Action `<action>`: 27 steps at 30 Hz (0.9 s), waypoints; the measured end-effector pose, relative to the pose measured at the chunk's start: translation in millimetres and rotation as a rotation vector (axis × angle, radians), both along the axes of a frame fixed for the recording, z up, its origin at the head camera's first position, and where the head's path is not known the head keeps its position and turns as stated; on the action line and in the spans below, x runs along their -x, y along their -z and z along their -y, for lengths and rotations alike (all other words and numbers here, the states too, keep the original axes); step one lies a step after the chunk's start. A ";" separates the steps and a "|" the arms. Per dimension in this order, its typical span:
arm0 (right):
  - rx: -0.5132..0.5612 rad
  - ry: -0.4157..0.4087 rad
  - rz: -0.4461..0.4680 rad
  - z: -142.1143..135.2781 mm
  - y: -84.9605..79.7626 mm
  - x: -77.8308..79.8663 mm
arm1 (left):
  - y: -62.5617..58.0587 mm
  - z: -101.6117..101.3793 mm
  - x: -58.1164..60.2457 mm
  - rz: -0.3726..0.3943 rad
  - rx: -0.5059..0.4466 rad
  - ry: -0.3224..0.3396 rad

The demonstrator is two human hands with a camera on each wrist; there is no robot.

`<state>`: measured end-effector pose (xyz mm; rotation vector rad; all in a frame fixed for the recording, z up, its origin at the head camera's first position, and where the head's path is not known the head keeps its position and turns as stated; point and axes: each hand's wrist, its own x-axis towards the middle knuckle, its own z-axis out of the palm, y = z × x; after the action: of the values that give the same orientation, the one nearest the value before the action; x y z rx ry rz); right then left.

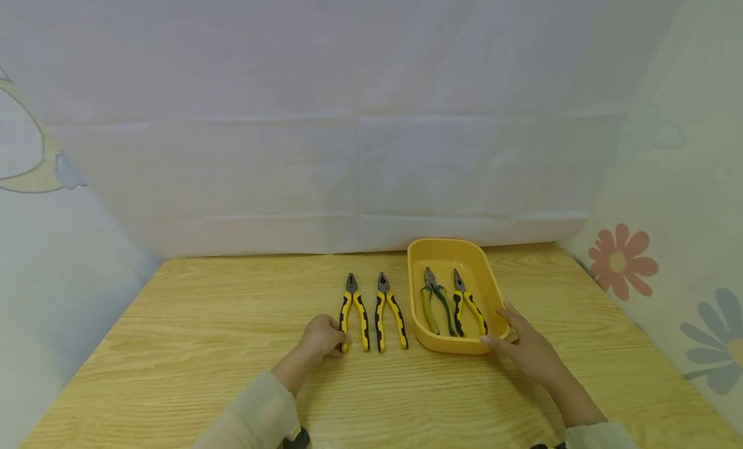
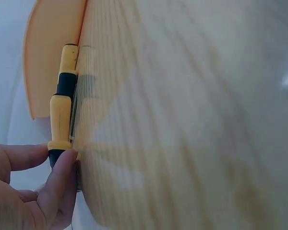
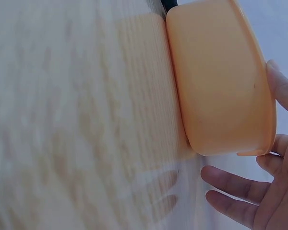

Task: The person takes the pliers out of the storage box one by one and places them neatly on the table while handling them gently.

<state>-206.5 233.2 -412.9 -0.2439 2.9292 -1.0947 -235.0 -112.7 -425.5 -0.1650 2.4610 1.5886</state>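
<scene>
On the wooden table, my left hand (image 1: 319,338) pinches the left handle end of a pair of yellow-and-black pliers (image 1: 345,310) between thumb and fingers. These pliers lie flat, jaws pointing away. A second, similar pair of pliers (image 1: 380,315) lies just to their right. My right hand (image 1: 531,352) grips the near right corner of a yellow plastic tray (image 1: 458,346), thumb and a finger at its rim; other fingers stretch below it in the right wrist view. Inside the tray are green-handled pliers (image 1: 445,305) and yellow-and-black pliers (image 1: 459,306), side by side.
The wooden table (image 1: 220,320) meets a white sheet (image 1: 278,178) at its far edge, close behind the tray. Walls with printed flowers (image 1: 618,262) and other decorations stand on both sides.
</scene>
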 end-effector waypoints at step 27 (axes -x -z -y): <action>0.017 -0.027 -0.008 -1.6 0.1 0.9 | -14.7 14.1 2.2 -0.024 0.070 0.022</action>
<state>-207.3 234.8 -413.0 -0.2876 2.9161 -1.1187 -237.2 -126.9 -410.8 -0.1300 2.5291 1.5060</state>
